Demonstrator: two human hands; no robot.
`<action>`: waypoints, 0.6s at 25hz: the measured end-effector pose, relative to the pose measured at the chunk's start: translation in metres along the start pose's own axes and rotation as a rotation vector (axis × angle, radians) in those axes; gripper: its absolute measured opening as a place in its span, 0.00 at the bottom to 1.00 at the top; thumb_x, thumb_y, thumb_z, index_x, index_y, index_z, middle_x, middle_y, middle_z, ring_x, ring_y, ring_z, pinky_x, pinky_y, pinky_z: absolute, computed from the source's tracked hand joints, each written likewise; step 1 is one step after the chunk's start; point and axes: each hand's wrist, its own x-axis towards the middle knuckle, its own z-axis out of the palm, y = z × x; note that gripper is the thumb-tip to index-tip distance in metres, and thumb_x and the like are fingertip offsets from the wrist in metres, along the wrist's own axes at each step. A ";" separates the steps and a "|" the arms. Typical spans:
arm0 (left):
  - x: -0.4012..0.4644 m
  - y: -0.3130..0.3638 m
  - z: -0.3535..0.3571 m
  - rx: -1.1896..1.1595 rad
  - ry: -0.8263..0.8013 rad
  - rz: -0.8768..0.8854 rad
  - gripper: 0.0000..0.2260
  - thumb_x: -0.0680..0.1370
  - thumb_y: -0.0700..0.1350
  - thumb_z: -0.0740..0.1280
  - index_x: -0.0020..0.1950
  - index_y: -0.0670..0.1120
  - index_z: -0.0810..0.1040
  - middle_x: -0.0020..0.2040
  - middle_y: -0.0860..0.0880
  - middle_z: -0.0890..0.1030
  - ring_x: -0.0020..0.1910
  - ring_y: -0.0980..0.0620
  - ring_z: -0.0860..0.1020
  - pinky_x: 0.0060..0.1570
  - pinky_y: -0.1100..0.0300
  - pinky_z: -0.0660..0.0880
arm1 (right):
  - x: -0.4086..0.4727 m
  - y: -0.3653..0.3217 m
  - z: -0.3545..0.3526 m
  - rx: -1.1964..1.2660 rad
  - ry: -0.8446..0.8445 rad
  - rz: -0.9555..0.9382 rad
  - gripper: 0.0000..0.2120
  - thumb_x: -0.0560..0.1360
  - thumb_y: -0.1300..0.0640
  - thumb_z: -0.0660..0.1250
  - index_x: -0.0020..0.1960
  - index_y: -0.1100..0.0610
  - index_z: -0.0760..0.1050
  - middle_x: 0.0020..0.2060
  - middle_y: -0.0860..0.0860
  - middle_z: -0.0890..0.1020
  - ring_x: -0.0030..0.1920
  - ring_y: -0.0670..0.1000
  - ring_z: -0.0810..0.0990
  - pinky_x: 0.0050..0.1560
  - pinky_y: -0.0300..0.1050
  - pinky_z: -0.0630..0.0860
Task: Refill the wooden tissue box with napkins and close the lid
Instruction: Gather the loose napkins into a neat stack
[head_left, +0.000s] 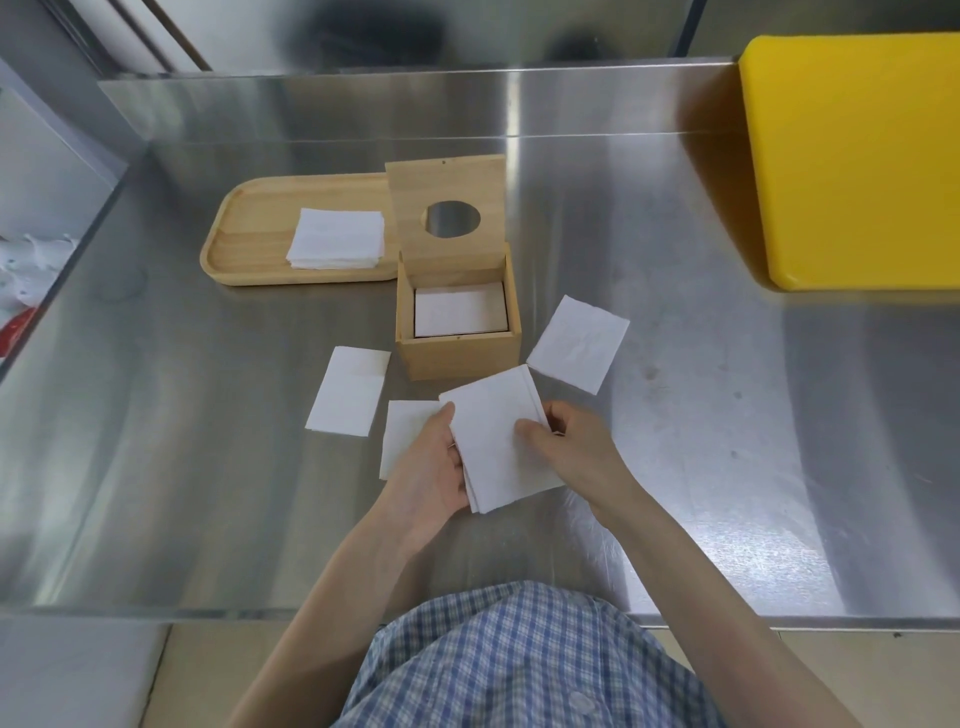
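Observation:
The wooden tissue box stands mid-table with its lid swung up; the lid has a round hole. White napkins lie inside the box. Just in front of the box, my left hand and my right hand together hold a small stack of folded napkins. Loose napkins lie on the table: one left of the box, one partly under my left hand, one to the right.
A wooden tray behind and left of the box carries a napkin pile. A yellow board lies at the far right. The steel table has a raised back edge and a drop on the left.

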 end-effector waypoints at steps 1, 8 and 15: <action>0.000 -0.001 0.000 0.002 0.006 0.004 0.14 0.80 0.52 0.53 0.61 0.48 0.71 0.54 0.48 0.79 0.54 0.48 0.77 0.52 0.51 0.74 | 0.000 0.001 0.001 0.003 0.005 0.008 0.10 0.76 0.54 0.61 0.49 0.61 0.75 0.39 0.48 0.76 0.37 0.42 0.73 0.34 0.35 0.68; 0.002 -0.004 -0.001 0.124 0.013 0.023 0.14 0.80 0.44 0.57 0.65 0.44 0.71 0.61 0.43 0.78 0.58 0.43 0.76 0.58 0.48 0.73 | 0.004 0.005 0.004 0.023 -0.011 0.026 0.07 0.76 0.54 0.61 0.45 0.57 0.73 0.35 0.45 0.75 0.35 0.42 0.72 0.32 0.34 0.65; 0.010 -0.001 -0.002 0.110 0.062 -0.011 0.08 0.80 0.43 0.58 0.55 0.47 0.75 0.53 0.47 0.80 0.53 0.48 0.78 0.48 0.54 0.75 | 0.028 0.013 -0.023 -0.071 0.147 0.029 0.07 0.76 0.54 0.60 0.47 0.54 0.76 0.45 0.51 0.81 0.46 0.50 0.77 0.45 0.40 0.68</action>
